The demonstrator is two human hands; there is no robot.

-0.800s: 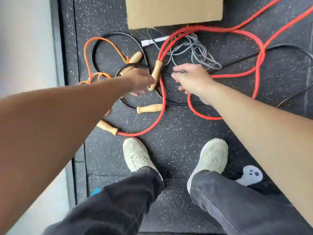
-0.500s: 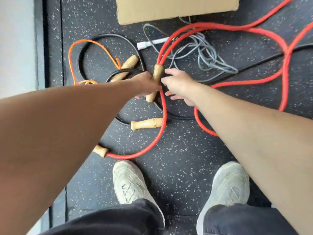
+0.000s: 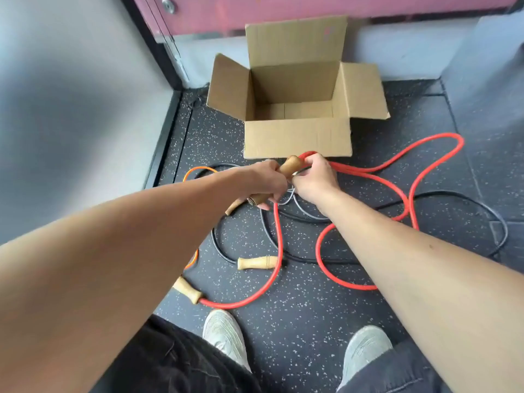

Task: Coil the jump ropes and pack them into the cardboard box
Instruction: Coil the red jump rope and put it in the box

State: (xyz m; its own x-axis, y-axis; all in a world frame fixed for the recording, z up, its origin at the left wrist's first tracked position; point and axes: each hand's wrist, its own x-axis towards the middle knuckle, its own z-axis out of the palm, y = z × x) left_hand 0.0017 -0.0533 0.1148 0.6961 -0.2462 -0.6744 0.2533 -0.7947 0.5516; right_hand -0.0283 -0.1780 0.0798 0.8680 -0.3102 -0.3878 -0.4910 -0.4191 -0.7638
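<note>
Over speckled floor (image 3: pixel 312 321), left hand (image 3: pixel 262 180) fingers wrap wooden handle (image 3: pixel 289 167); right hand (image 3: pixel 314 177) fingers pinch red rope (image 3: pixel 279 236).

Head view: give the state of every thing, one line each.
cardboard box: open, flaps spread, no rope seen inside.
red rope: uncoiled, sprawled on floor.
wooden handle: off the floor, gripped by left hand.
right hand: pinches red rope beside handle.
black rope: loose on floor, uncoiled.
</note>
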